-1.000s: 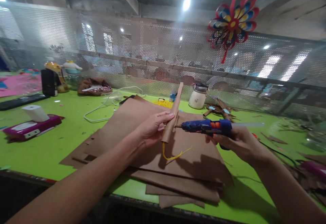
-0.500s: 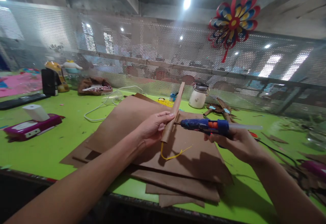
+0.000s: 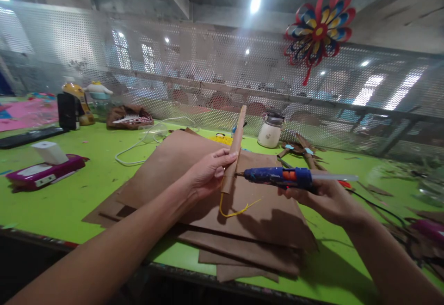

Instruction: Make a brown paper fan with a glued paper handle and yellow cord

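My left hand point(image 3: 210, 171) pinches a rolled brown paper tube point(image 3: 236, 144) that slants upward, its far end pointing away from me. Out of the tube's near end comes a thin yellow cord point(image 3: 231, 214), curving to the right above the paper. In my right hand point(image 3: 322, 198) is a blue hot glue gun point(image 3: 277, 177) with a clear glue stick point(image 3: 335, 177) sticking out of its back. The gun's nozzle is at the tube's right side, just below my left fingers; whether it touches cannot be told. Beneath both hands lies a stack of brown paper sheets point(image 3: 166, 157).
A purple power strip point(image 3: 45, 172) with a white plug stands at the left on the green table point(image 3: 104, 157). A white jar point(image 3: 269, 131) is at the back. Paper scraps and the gun's black cable point(image 3: 378, 208) lie at the right. A perforated metal screen point(image 3: 194, 74) closes off the back.
The tube has turned slightly, its far end shifting left and up. The glue gun's nozzle has moved a little lower along the tube's side.
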Demonstrator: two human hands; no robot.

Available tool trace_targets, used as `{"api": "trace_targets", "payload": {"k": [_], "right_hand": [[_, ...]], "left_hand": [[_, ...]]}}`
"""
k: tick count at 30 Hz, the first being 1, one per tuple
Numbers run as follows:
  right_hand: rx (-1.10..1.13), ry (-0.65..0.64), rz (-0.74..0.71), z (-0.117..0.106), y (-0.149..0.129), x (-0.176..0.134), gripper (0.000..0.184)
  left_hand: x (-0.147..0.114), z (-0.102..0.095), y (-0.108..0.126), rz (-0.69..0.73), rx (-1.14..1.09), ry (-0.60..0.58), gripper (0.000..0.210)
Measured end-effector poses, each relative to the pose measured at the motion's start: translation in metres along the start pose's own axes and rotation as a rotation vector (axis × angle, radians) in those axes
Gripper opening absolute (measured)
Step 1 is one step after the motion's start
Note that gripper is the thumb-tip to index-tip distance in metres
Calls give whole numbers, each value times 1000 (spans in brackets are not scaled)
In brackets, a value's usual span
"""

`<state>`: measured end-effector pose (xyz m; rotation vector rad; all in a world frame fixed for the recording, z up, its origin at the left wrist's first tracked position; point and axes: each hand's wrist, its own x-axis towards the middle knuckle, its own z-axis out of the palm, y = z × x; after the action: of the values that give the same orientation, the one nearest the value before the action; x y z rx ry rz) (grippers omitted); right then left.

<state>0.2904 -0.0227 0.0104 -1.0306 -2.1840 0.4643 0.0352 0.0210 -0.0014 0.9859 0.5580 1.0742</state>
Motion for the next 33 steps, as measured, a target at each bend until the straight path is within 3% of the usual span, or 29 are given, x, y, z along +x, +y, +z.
{"api": "trace_targets", "payload": {"k": [9,19,33], "right_hand": [[-11,37,13,-1,3,-1,33],[16,27,-17,-2,-2,1,31],[19,39,-36,1,2,0,30]], "left_hand": [[-2,-1,0,-4,-14,-44,16],[-1,-1,-1,-36,-17,-4,23],[-3,1,0,-44,42,42,17]]}}
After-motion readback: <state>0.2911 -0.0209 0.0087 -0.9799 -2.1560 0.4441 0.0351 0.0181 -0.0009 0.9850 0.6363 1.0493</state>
